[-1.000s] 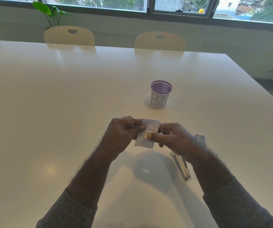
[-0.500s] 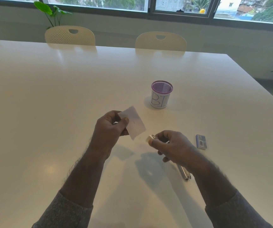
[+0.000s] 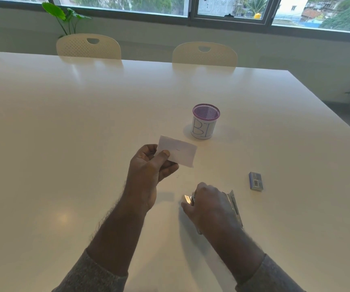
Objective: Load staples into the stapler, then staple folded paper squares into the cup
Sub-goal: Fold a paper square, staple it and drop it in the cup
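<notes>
Raised toward mid-frame, left hand (image 3: 148,175) pinches the paper (image 3: 178,153) in its fingers (image 3: 163,157), right hand (image 3: 210,207) gripping the stapler (image 3: 233,205) lower.

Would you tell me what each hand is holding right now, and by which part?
The left hand pinches the folded paper by its left end; the right hand grips the stapler around its middle.
</notes>
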A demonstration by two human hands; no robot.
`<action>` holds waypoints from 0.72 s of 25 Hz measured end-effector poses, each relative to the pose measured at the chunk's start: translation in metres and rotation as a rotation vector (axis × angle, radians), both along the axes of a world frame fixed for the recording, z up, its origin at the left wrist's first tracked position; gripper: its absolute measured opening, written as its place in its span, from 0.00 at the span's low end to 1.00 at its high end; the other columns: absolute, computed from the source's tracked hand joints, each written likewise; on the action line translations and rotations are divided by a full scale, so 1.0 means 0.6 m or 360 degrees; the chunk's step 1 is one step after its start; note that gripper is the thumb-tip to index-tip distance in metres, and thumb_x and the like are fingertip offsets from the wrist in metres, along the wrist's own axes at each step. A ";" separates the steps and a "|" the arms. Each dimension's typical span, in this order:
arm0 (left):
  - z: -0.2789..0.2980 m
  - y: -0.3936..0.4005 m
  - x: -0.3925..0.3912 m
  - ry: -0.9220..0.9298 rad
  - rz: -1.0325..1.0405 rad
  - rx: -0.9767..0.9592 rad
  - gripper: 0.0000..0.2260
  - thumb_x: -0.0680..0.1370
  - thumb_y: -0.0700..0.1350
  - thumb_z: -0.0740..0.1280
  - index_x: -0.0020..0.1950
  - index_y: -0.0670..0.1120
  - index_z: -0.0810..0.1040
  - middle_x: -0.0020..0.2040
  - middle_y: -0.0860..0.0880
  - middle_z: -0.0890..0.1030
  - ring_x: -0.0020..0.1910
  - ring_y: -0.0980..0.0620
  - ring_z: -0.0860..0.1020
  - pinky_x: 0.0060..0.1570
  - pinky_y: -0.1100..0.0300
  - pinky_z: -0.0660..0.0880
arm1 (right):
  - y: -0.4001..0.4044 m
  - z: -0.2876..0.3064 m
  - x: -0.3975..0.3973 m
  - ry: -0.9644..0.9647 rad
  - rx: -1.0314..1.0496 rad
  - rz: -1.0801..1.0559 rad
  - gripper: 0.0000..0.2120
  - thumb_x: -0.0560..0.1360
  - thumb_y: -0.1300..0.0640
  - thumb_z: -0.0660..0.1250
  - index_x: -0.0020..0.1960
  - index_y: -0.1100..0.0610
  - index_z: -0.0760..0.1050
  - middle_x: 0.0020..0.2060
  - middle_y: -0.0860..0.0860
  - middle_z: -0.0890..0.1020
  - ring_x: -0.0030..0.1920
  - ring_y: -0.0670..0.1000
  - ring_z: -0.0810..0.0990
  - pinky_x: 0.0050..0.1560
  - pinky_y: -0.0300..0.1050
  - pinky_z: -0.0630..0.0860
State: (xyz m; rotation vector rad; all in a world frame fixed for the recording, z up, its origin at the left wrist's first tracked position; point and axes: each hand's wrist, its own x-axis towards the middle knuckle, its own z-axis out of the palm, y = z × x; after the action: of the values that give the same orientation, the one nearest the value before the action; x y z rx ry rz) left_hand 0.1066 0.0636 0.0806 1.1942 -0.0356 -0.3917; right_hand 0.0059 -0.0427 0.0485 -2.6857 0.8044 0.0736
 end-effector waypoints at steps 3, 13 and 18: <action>0.013 -0.004 -0.007 0.0118 0.0036 -0.0179 0.03 0.78 0.36 0.66 0.50 0.42 0.75 0.44 0.44 0.85 0.39 0.45 0.85 0.39 0.57 0.82 | 0.000 -0.003 0.007 0.0069 -0.0015 -0.0033 0.19 0.75 0.41 0.64 0.55 0.56 0.73 0.53 0.55 0.82 0.54 0.57 0.80 0.47 0.44 0.71; 0.069 -0.003 -0.026 0.0026 -0.0008 -0.0306 0.06 0.79 0.42 0.65 0.55 0.44 0.77 0.47 0.43 0.84 0.40 0.47 0.84 0.38 0.58 0.81 | -0.044 0.141 0.002 -0.1275 0.1705 -0.0101 0.11 0.74 0.47 0.66 0.53 0.51 0.80 0.47 0.51 0.86 0.46 0.51 0.85 0.48 0.46 0.83; 0.085 -0.017 -0.035 -0.0271 0.0027 0.0021 0.04 0.79 0.44 0.67 0.53 0.49 0.77 0.44 0.49 0.82 0.39 0.52 0.82 0.39 0.58 0.80 | -0.038 0.167 0.009 -0.1511 0.1761 -0.0244 0.05 0.76 0.61 0.69 0.48 0.54 0.83 0.42 0.51 0.87 0.44 0.54 0.87 0.45 0.45 0.83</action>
State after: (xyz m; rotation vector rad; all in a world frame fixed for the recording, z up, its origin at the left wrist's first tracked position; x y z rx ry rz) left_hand 0.0857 0.0537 0.1316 1.2376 -0.1700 -0.2751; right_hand 0.0116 -0.0654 0.1487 -1.3416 0.4200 -0.5709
